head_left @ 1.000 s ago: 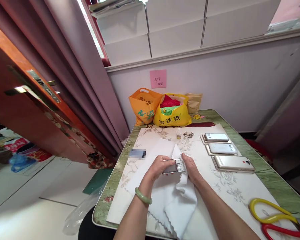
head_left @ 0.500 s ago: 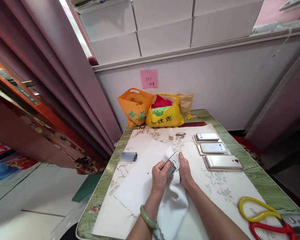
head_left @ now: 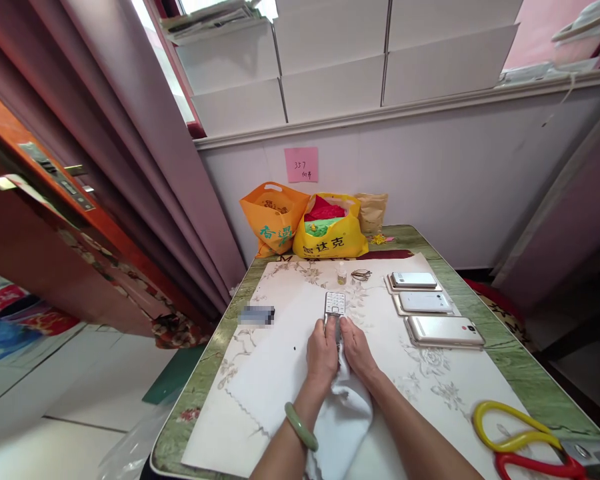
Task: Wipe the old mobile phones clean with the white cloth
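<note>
A keypad mobile phone [head_left: 335, 303] points away from me, its white keys at the far end and its screen nearer. My left hand [head_left: 323, 350] is closed round its left side and lower part. On the other side, my right hand [head_left: 359, 348] presses a bunched fold of white cloth [head_left: 349, 407] to the phone's lower right edge. The cloth runs down between my wrists and also lies spread over the table to the left. Fingers hide the phone's lower end. A green bangle [head_left: 301, 427] circles my left wrist.
Stacked smartphones [head_left: 445, 331] lie at the right. Large scissors [head_left: 523, 440] with yellow and red handles rest at front right. Farther back are a small bottle [head_left: 341, 273], glasses [head_left: 361, 275], an orange bag [head_left: 274, 217] and a yellow bag [head_left: 333, 245]. A blurred item [head_left: 257, 315] lies left.
The phone has turned from slanting right to pointing straight away from me. My right hand has moved left and down, from the keypad end to the screen end, with the cloth.
</note>
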`<state>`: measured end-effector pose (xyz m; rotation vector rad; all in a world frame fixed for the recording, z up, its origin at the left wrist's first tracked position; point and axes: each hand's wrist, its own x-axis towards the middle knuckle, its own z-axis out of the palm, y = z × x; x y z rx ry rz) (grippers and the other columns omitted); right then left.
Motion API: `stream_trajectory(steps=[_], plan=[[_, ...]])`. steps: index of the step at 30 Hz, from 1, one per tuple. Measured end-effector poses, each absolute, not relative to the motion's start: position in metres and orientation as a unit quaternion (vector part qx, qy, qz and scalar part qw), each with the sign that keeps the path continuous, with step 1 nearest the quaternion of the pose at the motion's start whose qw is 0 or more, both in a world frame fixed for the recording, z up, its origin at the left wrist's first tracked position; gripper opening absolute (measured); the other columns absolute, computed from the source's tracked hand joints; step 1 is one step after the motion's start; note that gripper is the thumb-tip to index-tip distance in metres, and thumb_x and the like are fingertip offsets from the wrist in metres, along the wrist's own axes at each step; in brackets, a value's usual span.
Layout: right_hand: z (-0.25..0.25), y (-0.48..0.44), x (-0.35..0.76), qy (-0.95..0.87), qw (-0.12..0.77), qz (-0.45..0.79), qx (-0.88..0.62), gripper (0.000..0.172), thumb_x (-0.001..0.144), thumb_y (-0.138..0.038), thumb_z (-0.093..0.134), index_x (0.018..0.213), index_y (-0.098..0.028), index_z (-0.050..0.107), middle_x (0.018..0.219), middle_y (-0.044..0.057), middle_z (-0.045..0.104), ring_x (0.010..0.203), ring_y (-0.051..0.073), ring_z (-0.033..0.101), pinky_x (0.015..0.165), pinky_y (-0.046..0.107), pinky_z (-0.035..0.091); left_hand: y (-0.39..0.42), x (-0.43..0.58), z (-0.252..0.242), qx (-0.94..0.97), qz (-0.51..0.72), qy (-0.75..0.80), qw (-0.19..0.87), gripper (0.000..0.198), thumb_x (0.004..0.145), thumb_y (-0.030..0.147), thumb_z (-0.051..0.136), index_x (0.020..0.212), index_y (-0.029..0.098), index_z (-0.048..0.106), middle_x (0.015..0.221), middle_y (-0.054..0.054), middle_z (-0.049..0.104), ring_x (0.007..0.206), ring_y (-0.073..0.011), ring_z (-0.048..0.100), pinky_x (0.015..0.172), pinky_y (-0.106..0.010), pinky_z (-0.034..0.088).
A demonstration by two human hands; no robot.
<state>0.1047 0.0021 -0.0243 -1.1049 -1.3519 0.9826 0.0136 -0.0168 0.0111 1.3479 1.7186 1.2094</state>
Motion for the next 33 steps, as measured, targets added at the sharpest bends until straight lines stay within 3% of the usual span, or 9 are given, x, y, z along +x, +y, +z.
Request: stream_trajectory(steps=[5,9,13,16,19,25,30,33], plan=[[-0.021,-0.004,0.103,-0.618,0.498,0.396,-0.462,0.035,0.095,-0.048,0.036,0.079,-0.023,0.053,0.072,0.001,0.060,0.067,0.017,0.053,0.067,0.028,0.041,-0.022,0.011,0.002,0.475,0.489,0.669,0.295,0.033,0.092,0.051,0.035,0.080,0.023,0.049,0.072,-0.002,0.059,0.066,-0.0186,0.053,0.069,-0.032,0.040],[-0.022,-0.003,0.105,-0.618,0.500,0.386,-0.468,0.033,0.093,-0.048,0.038,0.076,-0.022,0.050,0.067,-0.001,0.055,0.061,0.015,0.047,0.060,0.026,0.036,-0.029,0.006,0.004,0.493,0.526,0.613,0.324,0.028,0.090,0.048,0.045,0.095,0.021,0.054,0.084,-0.004,0.063,0.075,-0.0178,0.058,0.071,-0.030,0.044],[-0.021,-0.003,0.106,-0.632,0.485,0.395,-0.458,0.036,0.092,-0.050,0.039,0.071,-0.022,0.048,0.060,-0.004,0.047,0.056,0.013,0.040,0.056,0.025,0.031,-0.013,-0.023,0.030,0.476,0.564,0.594,0.321,0.054,0.076,0.043,0.065,0.122,0.021,0.049,0.104,-0.007,0.060,0.076,-0.0142,0.058,0.070,-0.027,0.048],[-0.020,-0.005,0.105,-0.653,0.461,0.400,-0.448,0.038,0.091,-0.051,0.042,0.066,-0.022,0.044,0.056,-0.006,0.039,0.055,0.012,0.035,0.054,0.024,0.028,0.006,-0.051,0.058,0.540,0.457,0.582,0.401,0.040,0.067,0.041,0.072,0.097,0.018,0.059,0.085,-0.002,0.059,0.064,-0.0112,0.054,0.051,-0.020,0.044],[-0.019,-0.005,0.106,-0.643,0.470,0.413,-0.441,0.040,0.091,-0.051,0.044,0.063,-0.021,0.041,0.056,-0.005,0.036,0.056,0.012,0.033,0.053,0.023,0.027,0.010,-0.069,0.079,0.597,0.327,0.560,0.473,0.032,0.064,0.038,0.072,0.083,0.018,0.057,0.064,0.005,0.051,0.050,-0.0089,0.047,0.039,-0.017,0.036],[-0.018,-0.002,0.112,-0.566,0.514,0.466,-0.445,0.044,0.087,-0.055,0.049,0.061,-0.022,0.037,0.058,-0.006,0.030,0.056,0.011,0.030,0.052,0.023,0.028,-0.014,-0.071,0.078,0.594,0.190,0.545,0.561,0.032,0.076,0.047,0.060,0.083,0.016,0.061,0.052,0.003,0.051,0.040,-0.0102,0.049,0.036,-0.019,0.031],[-0.019,0.000,0.112,-0.578,0.483,0.497,-0.431,0.046,0.085,-0.056,0.053,0.060,-0.022,0.035,0.057,-0.006,0.028,0.054,0.010,0.028,0.050,0.023,0.025,-0.019,-0.075,0.075,0.600,0.125,0.516,0.598,0.031,0.067,0.044,0.068,0.077,0.015,0.066,0.059,0.001,0.058,0.048,-0.0125,0.054,0.043,-0.022,0.039],[-0.021,0.000,0.110,-0.603,0.462,0.496,-0.421,0.047,0.083,-0.055,0.057,0.057,-0.021,0.037,0.055,-0.006,0.029,0.054,0.010,0.028,0.050,0.023,0.025,-0.017,-0.072,0.074,0.629,0.099,0.493,0.592,0.028,0.061,0.038,0.073,0.076,0.016,0.067,0.058,0.003,0.056,0.052,-0.0121,0.052,0.046,-0.021,0.037]])
